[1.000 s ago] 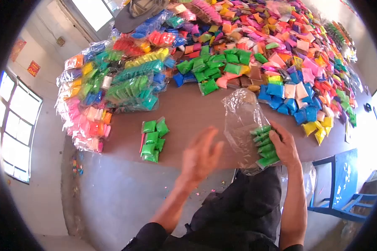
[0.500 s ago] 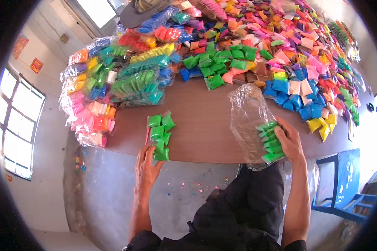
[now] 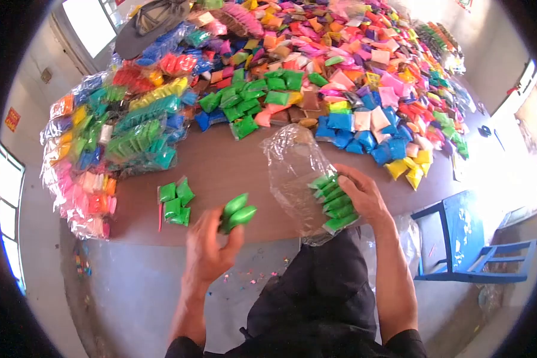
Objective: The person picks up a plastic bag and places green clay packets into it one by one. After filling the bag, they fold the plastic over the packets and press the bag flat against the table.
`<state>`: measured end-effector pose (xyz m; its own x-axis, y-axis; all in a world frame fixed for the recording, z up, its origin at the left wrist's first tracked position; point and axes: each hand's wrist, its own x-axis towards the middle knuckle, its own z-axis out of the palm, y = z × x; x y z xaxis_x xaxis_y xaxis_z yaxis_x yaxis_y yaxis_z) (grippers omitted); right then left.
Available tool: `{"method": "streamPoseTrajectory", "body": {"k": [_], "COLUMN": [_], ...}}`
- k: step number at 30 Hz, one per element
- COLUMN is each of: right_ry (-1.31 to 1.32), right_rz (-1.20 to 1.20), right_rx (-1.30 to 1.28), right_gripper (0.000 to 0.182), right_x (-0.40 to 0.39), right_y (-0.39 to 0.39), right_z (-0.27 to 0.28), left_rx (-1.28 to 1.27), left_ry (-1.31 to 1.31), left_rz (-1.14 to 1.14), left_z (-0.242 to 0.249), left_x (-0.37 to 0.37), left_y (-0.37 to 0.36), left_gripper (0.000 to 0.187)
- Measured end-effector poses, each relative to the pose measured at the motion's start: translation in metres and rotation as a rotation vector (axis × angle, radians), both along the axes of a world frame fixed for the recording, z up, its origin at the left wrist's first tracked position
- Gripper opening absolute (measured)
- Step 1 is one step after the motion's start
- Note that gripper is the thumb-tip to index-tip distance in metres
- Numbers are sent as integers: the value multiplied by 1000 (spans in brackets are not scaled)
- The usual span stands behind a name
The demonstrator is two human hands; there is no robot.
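Note:
My left hand [image 3: 212,244] is closed on two green packets [image 3: 237,212], raised over the table's front edge. Left of it, several more green packets [image 3: 176,201] lie in a small group beside a thin red stick [image 3: 160,209]. At the front edge lies a clear plastic bag [image 3: 289,170] with a row of green packets [image 3: 335,206] in its right end. My right hand [image 3: 363,194] grips that filled end from the right, fingers curled round it. Its fingertips are partly hidden behind the packets.
A big heap of coloured packets [image 3: 340,53] covers the back of the brown table [image 3: 215,156]. Filled clear bags [image 3: 138,140] are stacked at the left, with a dark cap [image 3: 152,27] on top. A blue chair [image 3: 465,238] stands at the right.
My left hand has picked up two green packets from the small group and moved right with them. My right hand keeps its hold on the bag. The camera view has shifted.

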<state>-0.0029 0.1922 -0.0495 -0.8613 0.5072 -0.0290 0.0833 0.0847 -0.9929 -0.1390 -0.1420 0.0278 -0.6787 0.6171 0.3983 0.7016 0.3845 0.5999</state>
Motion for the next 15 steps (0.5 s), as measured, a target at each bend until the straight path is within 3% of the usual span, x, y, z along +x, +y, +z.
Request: {"method": "streamPoseTrajectory", "body": {"k": [7, 15], "right_ry": [-33, -34], "right_rz": [32, 54], "right_rx": [37, 62], "right_gripper": [42, 45], "right_x": [1, -4], "right_y": [-2, 2], "right_z": [9, 17], "left_rx": [-318, -308], "left_ry": [-59, 39], "left_rz": [-96, -274], "left_z": [-11, -39], "left_x": [-22, -37], "left_y": [133, 185], "left_gripper": [32, 43]}}
